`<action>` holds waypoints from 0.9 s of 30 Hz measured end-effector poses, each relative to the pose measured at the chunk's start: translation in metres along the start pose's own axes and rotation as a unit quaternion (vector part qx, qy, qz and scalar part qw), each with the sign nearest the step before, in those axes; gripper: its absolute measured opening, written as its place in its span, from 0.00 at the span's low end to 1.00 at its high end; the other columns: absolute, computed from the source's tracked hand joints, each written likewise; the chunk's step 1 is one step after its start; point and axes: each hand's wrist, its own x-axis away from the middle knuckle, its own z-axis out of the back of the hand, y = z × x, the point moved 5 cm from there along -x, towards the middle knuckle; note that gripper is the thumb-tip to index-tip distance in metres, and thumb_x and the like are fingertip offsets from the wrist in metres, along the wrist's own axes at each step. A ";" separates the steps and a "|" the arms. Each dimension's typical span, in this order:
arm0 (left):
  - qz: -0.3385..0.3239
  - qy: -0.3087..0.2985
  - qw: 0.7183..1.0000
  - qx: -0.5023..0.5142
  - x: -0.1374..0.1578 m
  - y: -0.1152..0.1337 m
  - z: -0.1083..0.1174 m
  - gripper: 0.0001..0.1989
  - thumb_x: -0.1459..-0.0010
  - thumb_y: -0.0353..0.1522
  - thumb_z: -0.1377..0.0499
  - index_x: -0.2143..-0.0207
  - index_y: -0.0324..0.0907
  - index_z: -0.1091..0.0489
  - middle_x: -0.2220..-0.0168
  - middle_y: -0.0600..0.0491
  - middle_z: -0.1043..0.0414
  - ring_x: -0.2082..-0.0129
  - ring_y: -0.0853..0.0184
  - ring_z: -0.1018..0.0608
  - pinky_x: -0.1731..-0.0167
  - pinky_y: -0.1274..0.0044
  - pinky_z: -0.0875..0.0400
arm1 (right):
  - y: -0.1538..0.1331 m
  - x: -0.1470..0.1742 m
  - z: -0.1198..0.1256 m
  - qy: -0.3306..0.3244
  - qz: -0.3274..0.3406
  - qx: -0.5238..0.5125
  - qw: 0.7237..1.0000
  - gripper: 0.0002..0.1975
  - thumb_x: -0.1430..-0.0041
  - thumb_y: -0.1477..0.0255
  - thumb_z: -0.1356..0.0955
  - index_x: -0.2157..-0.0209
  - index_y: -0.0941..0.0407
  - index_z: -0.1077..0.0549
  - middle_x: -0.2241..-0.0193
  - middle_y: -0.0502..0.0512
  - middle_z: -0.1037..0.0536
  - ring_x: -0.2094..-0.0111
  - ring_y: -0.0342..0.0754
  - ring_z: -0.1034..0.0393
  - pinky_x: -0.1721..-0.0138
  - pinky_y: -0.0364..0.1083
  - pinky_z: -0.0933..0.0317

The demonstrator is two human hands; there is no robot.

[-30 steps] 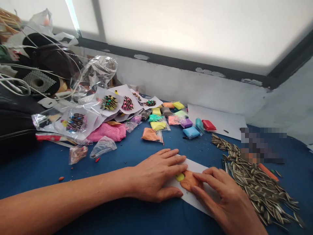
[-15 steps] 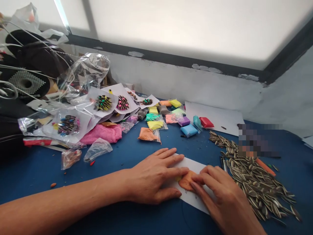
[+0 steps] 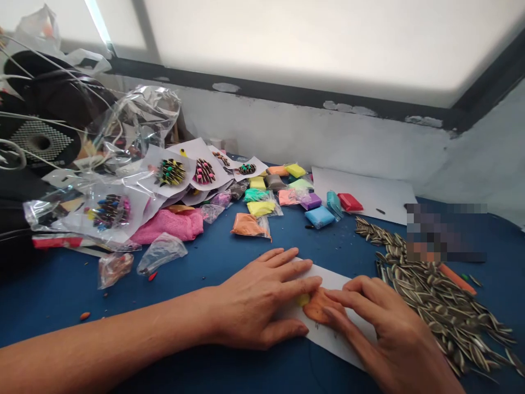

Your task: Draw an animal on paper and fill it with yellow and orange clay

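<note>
A flattened piece of orange modelling clay (image 3: 316, 308) lies on a sheet of white paper (image 3: 334, 280), with a small bit of yellow clay (image 3: 303, 300) at its left. My left hand (image 3: 268, 301) rests flat on the paper, fingers stretched out, its index fingertip beside the clay. From the right, my right hand (image 3: 385, 323) pinches the clay's right edge between thumb and index finger; those fingers cover part of it. Small dark marks show on the paper just below the clay. Striped sunflower seeds (image 3: 438, 312) are heaped to the right of my right hand.
Coloured clay packets (image 3: 320, 217) lie behind my hands, including an opened orange packet (image 3: 250, 225). Paper sheets with seed-and-clay figures (image 3: 171, 172), a pink cloth (image 3: 170, 225) and plastic bags fill the left. Another white sheet (image 3: 369, 191) lies by the wall.
The view has shifted slightly, so hands and paper sit a little further right. A bit more of the yellow clay shows; the right hand's pinch looks unchanged.
</note>
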 end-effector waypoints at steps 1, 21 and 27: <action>0.000 0.000 1.000 0.000 0.000 0.000 0.000 0.32 0.39 0.46 0.45 0.36 0.43 0.42 0.33 0.45 0.46 0.33 0.49 0.47 0.36 0.56 0.50 | -0.002 -0.001 -0.002 -0.004 -0.002 0.000 1.000 0.05 0.36 0.69 0.34 0.62 0.51 0.26 0.69 0.52 0.28 0.68 0.45 0.31 0.67 0.45 0.36; -0.003 0.006 1.000 -0.009 0.001 0.000 0.000 0.30 0.38 0.47 0.45 0.37 0.45 0.40 0.33 0.44 0.47 0.33 0.48 0.46 0.37 0.55 0.50 | 0.006 0.000 0.014 0.022 0.028 0.030 0.999 0.04 0.36 0.70 0.35 0.64 0.50 0.28 0.68 0.50 0.26 0.68 0.43 0.28 0.67 0.41 0.33; -0.007 0.012 1.000 -0.004 0.001 0.002 0.000 0.30 0.39 0.46 0.44 0.38 0.44 0.38 0.34 0.44 0.45 0.34 0.47 0.44 0.37 0.55 0.49 | 0.002 -0.002 0.014 0.014 0.041 0.042 0.998 0.08 0.37 0.72 0.37 0.67 0.51 0.26 0.73 0.49 0.27 0.73 0.43 0.29 0.73 0.42 0.34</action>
